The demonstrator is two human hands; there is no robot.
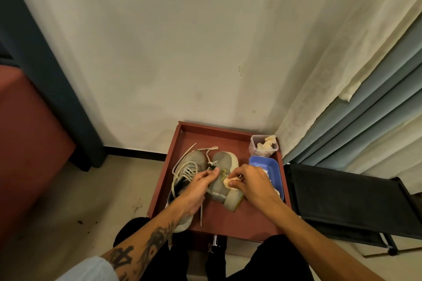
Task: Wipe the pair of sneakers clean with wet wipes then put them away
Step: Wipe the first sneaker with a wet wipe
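Your right hand (251,183) curls its fingers round a wet wipe (229,183), pressing it against the tipped sneaker (219,189) on the red tray (228,219). Your left hand (201,189) seems to pinch that shoe's upper.

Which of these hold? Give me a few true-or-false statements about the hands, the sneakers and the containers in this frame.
1. The right hand presses a wadded wipe against the tipped sneaker. True.
2. The left hand lies idle on the floor. False: it grips the tipped sneaker near its laces.
3. The clear container stands beyond the blue tub on the tray. True.
4. The other sneaker has its laces tied in a neat bow. False: they trail loose.
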